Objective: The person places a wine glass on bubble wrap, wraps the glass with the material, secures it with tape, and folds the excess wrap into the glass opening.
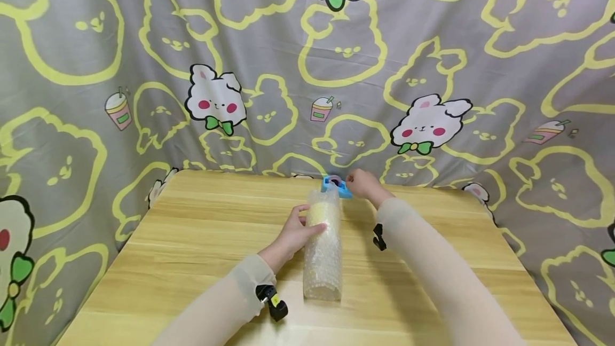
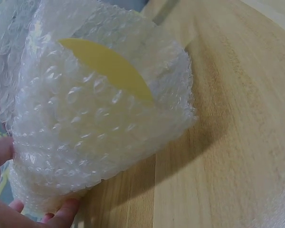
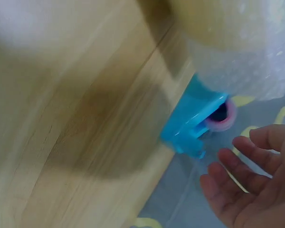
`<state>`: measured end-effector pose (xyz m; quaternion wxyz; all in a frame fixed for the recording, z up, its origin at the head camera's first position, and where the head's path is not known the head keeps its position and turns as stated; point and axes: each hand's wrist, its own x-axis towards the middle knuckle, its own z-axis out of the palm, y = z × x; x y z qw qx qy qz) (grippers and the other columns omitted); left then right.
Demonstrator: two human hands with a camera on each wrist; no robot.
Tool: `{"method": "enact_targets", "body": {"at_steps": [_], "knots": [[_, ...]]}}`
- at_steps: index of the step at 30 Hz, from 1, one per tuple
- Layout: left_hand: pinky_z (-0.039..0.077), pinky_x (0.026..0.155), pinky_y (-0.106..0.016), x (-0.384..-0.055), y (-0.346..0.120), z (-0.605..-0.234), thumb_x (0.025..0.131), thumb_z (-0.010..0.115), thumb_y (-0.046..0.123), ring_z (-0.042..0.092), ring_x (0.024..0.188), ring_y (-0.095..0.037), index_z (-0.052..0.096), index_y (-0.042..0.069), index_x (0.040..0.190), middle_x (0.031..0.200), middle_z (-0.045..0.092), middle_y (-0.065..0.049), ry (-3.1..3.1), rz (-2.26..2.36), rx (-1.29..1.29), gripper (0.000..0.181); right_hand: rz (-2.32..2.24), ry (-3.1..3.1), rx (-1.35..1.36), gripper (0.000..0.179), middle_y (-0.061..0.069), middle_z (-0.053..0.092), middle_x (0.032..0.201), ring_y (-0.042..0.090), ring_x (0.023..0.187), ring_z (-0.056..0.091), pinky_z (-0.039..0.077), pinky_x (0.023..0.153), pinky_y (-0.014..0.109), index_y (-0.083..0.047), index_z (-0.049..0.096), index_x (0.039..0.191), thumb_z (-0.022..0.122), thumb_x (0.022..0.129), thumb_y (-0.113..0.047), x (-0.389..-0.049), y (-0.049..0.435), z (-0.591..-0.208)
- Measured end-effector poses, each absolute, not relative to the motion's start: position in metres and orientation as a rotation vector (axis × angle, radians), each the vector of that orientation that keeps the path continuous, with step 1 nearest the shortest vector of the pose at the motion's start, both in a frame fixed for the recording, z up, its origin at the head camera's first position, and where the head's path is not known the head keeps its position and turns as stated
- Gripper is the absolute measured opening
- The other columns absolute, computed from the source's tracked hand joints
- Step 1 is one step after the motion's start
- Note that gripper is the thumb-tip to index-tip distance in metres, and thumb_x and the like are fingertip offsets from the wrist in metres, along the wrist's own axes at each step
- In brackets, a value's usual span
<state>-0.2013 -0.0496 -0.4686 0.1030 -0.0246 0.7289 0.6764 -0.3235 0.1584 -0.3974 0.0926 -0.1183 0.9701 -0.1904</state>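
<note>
A cylinder wrapped in clear bubble wrap [image 1: 323, 260] lies along the table, its near end toward me. Something yellow [image 2: 111, 64] shows through the wrap and at its opening. My left hand [image 1: 299, 231] grips the wrapped cylinder from the left side, thumb over the top. Behind its far end stands a blue tape dispenser [image 3: 192, 111] with a pinkish tape roll [image 3: 222, 116] in it. My right hand [image 1: 365, 183] is beside the dispenser on its right. In the right wrist view its fingers [image 3: 242, 171] are loosely bent, apart from the dispenser, and hold nothing.
The wooden table [image 1: 216, 202] reaches back to a grey curtain [image 1: 269, 47] with cartoon animals, which hangs close behind and at both sides. The dispenser sits near the table's back edge. A black strap [image 1: 273, 300] is on the left wrist, another [image 1: 379, 237] on the right.
</note>
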Motion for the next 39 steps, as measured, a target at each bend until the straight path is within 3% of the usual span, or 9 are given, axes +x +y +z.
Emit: {"method": "enact_targets", "body": {"at_steps": [8,13,18,28,32,36,39], "knots": [[0.058,0.076,-0.042,-0.199,-0.049,-0.471,0.086,0.081,0.019,0.062,0.097,-0.030,0.034,0.006,0.149,0.123,0.052,-0.023,2.171,1.987,-0.058,0.080,-0.495,2.947,-0.330,0.023,0.018,0.066,0.108,0.032,0.096,0.060,0.051,0.087,0.045,0.003,0.064,0.115,0.051,0.103,-0.013,-0.338,0.159,-0.419],[0.057,0.079,-0.042,-0.201,-0.047,-0.473,0.085,0.082,0.021,0.060,0.100,-0.031,0.036,0.007,0.147,0.124,0.052,-0.022,2.186,1.978,-0.065,0.078,-0.450,2.979,-0.390,0.032,0.023,0.063,0.125,0.042,0.116,0.058,0.047,0.100,0.053,0.004,0.060,0.129,0.052,0.103,-0.012,-0.343,0.158,-0.435],[0.058,0.079,-0.042,-0.202,-0.048,-0.472,0.085,0.082,0.020,0.061,0.100,-0.032,0.036,0.007,0.147,0.124,0.052,-0.023,2.191,1.977,-0.076,0.078,-0.445,2.995,-0.400,0.034,0.024,0.061,0.126,0.045,0.121,0.054,0.043,0.104,0.055,0.004,0.060,0.131,0.051,0.103,-0.013,-0.347,0.156,-0.445],[0.058,0.078,-0.043,-0.204,-0.048,-0.471,0.085,0.082,0.016,0.062,0.097,-0.032,0.037,0.006,0.146,0.121,0.053,-0.023,2.207,1.985,-0.083,0.077,-0.492,2.995,-0.265,0.027,0.019,0.067,0.114,0.039,0.110,0.060,0.048,0.098,0.051,0.002,0.066,0.115,0.050,0.103,-0.016,-0.352,0.150,-0.444],[0.058,0.078,-0.044,-0.204,-0.047,-0.470,0.085,0.082,0.017,0.062,0.098,-0.032,0.037,0.007,0.147,0.121,0.052,-0.022,2.207,1.974,-0.081,0.077,-0.540,2.967,-0.204,0.023,0.014,0.066,0.096,0.031,0.091,0.061,0.050,0.085,0.045,0.000,0.066,0.098,0.050,0.103,-0.015,-0.354,0.150,-0.441],[0.058,0.079,-0.044,-0.204,-0.047,-0.471,0.085,0.082,0.017,0.062,0.099,-0.032,0.037,0.007,0.146,0.121,0.052,-0.022,2.217,1.969,-0.079,0.076,-0.631,2.899,-0.157,0.035,0.005,0.048,0.064,0.022,0.060,0.047,0.043,0.062,0.036,-0.006,0.052,0.066,0.052,0.100,-0.013,-0.357,0.151,-0.438],[0.058,0.078,-0.045,-0.204,-0.047,-0.471,0.085,0.082,0.017,0.062,0.099,-0.032,0.037,0.006,0.147,0.121,0.053,-0.021,2.226,1.960,-0.075,0.077,-0.689,2.842,-0.118,0.046,0.001,0.034,0.052,0.017,0.049,0.036,0.037,0.055,0.033,-0.010,0.040,0.056,0.052,0.100,-0.014,-0.359,0.152,-0.437]]}}
